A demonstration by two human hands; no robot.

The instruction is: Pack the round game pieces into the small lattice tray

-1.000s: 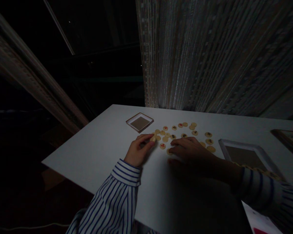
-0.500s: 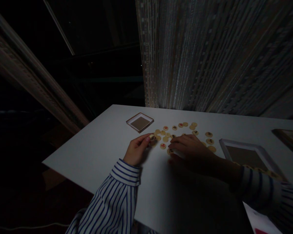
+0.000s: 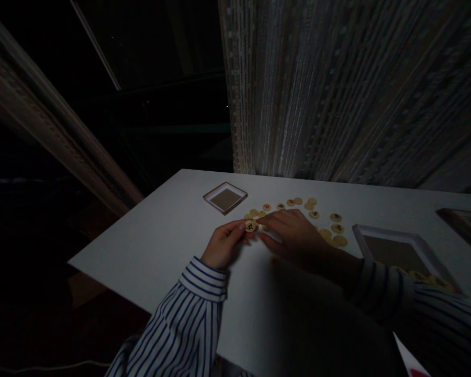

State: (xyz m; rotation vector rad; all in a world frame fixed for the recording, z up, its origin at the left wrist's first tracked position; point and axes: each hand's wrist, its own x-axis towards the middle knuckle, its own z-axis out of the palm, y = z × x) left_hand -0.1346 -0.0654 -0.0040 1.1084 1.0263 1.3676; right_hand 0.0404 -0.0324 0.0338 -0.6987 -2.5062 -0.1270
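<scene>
The left hand (image 3: 223, 245) pinches a black-marked disc (image 3: 250, 226) over the white table (image 3: 160, 246), near scattered discs (image 3: 314, 214). The right hand (image 3: 298, 238) is at its edge; I cannot tell whether that grip holds anything.

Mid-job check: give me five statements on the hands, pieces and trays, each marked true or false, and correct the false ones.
1. The left hand holds a round piece with a dark character. True.
2. The right hand is inside the tray at the right. False: it is over the table, fingertips close to the piece in the left hand.
3. Some pieces lie along the near side of the larger tray. True.
4. Every character showing on the loose pieces is red. False: some are red, others dark.
5. The smaller tray sits farther from the person than the left hand. True.
</scene>
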